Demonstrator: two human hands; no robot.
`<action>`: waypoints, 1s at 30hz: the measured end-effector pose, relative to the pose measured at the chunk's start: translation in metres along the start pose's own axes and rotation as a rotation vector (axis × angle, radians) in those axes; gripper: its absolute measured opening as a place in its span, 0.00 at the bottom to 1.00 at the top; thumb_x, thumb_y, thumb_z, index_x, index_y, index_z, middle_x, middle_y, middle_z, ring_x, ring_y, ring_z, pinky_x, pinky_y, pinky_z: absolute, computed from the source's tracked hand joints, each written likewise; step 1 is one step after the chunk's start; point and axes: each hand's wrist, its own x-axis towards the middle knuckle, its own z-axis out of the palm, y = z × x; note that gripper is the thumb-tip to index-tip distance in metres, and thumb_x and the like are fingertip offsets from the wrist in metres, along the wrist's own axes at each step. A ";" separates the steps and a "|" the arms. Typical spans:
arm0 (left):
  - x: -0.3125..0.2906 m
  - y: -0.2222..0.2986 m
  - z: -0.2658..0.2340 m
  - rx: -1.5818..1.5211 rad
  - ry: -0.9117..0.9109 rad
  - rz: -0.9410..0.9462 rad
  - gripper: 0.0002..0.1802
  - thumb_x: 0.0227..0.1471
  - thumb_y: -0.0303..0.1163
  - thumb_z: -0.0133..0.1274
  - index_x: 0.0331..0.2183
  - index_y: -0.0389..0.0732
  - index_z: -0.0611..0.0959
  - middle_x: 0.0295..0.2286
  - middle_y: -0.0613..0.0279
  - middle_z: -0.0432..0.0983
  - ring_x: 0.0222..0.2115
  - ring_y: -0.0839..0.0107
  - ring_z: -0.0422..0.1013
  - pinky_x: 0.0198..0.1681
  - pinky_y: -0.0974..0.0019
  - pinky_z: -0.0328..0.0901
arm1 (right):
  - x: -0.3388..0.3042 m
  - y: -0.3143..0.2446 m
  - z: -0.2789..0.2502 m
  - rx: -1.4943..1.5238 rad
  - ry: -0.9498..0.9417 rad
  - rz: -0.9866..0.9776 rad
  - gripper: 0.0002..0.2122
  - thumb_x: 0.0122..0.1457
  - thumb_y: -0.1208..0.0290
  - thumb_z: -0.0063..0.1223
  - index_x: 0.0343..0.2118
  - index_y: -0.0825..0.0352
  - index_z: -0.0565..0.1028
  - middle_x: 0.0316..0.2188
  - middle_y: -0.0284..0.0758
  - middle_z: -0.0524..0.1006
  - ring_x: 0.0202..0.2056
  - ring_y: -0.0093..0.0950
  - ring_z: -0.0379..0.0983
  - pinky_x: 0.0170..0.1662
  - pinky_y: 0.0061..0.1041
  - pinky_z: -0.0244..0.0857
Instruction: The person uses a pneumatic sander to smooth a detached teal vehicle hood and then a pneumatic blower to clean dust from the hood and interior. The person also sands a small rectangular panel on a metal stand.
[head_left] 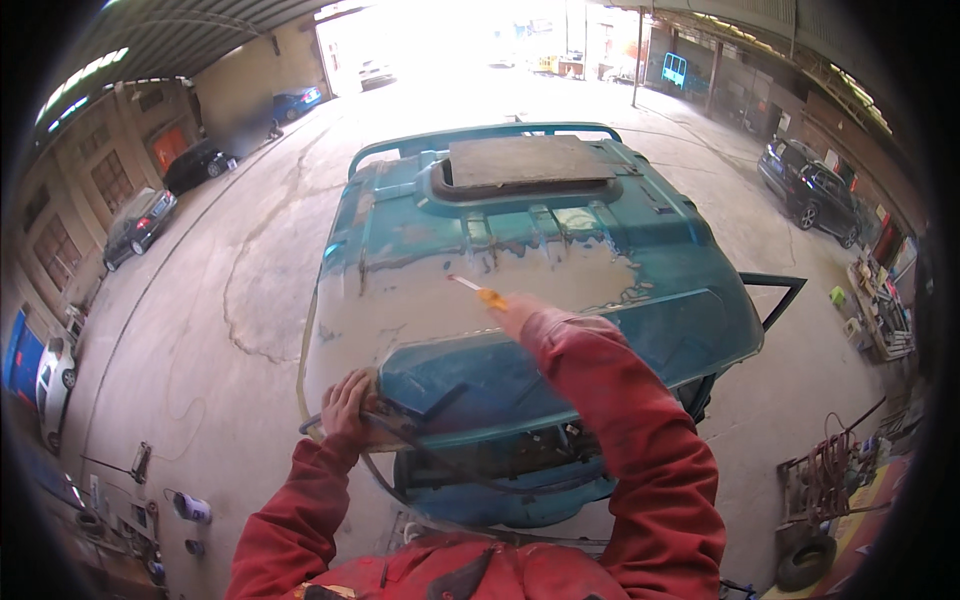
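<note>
A teal truck cab (660, 240) stands in front of me, its roof partly covered by a broad beige filler patch (400, 305). My right hand (514, 314) is closed round the yellow-orange handle of a thin, pale-bladed scraper (476, 291). The blade points up and left over the filler, its tip by a small reddish spot; whether it touches cannot be made out. My left hand (347, 402) lies on the cab's near left corner, fingers stretched onto the surface, with no tool in it. Its palm is hidden.
A flat board (525, 162) covers the roof opening. A dark frame (775, 297) juts from the cab's right side. Parked cars, including a black one (812, 190), line both walls. A bucket (190, 507) stands at lower left, a tire (806, 562) at lower right.
</note>
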 end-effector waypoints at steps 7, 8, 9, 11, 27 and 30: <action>-0.003 -0.002 0.003 0.001 -0.003 -0.045 0.16 0.57 0.36 0.51 0.46 0.42 0.79 0.50 0.58 0.75 0.53 0.59 0.69 0.54 0.53 0.60 | -0.018 0.140 -0.084 0.042 0.295 0.399 0.23 0.61 0.51 0.50 0.37 0.72 0.78 0.26 0.46 0.79 0.31 0.43 0.79 0.34 0.40 0.71; -0.004 -0.002 0.003 -0.013 0.003 -0.043 0.16 0.57 0.36 0.51 0.46 0.42 0.79 0.50 0.58 0.75 0.53 0.59 0.69 0.54 0.53 0.60 | -0.021 0.157 -0.095 0.071 0.319 0.474 0.23 0.61 0.51 0.50 0.37 0.72 0.78 0.25 0.46 0.79 0.30 0.42 0.79 0.33 0.39 0.71; -0.003 -0.003 0.003 -0.018 0.004 -0.047 0.15 0.57 0.36 0.51 0.46 0.42 0.79 0.50 0.59 0.75 0.53 0.59 0.69 0.54 0.53 0.60 | -0.024 0.170 -0.102 0.072 0.366 0.568 0.23 0.61 0.51 0.50 0.37 0.73 0.78 0.24 0.45 0.79 0.29 0.40 0.79 0.32 0.38 0.71; -0.004 -0.003 0.003 -0.015 0.001 -0.053 0.15 0.57 0.36 0.51 0.46 0.42 0.79 0.50 0.59 0.75 0.53 0.59 0.69 0.54 0.54 0.60 | -0.026 0.180 -0.105 0.096 0.356 0.558 0.23 0.61 0.51 0.51 0.37 0.73 0.78 0.22 0.42 0.78 0.26 0.37 0.79 0.30 0.36 0.70; -0.002 -0.003 0.007 0.051 -0.007 -0.040 0.16 0.55 0.35 0.53 0.45 0.43 0.79 0.49 0.58 0.76 0.52 0.59 0.71 0.54 0.53 0.60 | -0.065 0.198 -0.098 0.148 0.365 0.466 0.22 0.63 0.50 0.50 0.23 0.68 0.74 0.13 0.30 0.70 0.14 0.26 0.69 0.16 0.30 0.63; -0.003 -0.004 0.008 0.069 -0.008 -0.055 0.15 0.55 0.36 0.52 0.44 0.44 0.80 0.49 0.61 0.77 0.52 0.61 0.70 0.56 0.55 0.59 | -0.092 0.276 -0.139 0.367 0.560 0.728 0.23 0.62 0.46 0.49 0.23 0.64 0.73 0.11 0.28 0.65 0.12 0.24 0.63 0.16 0.31 0.60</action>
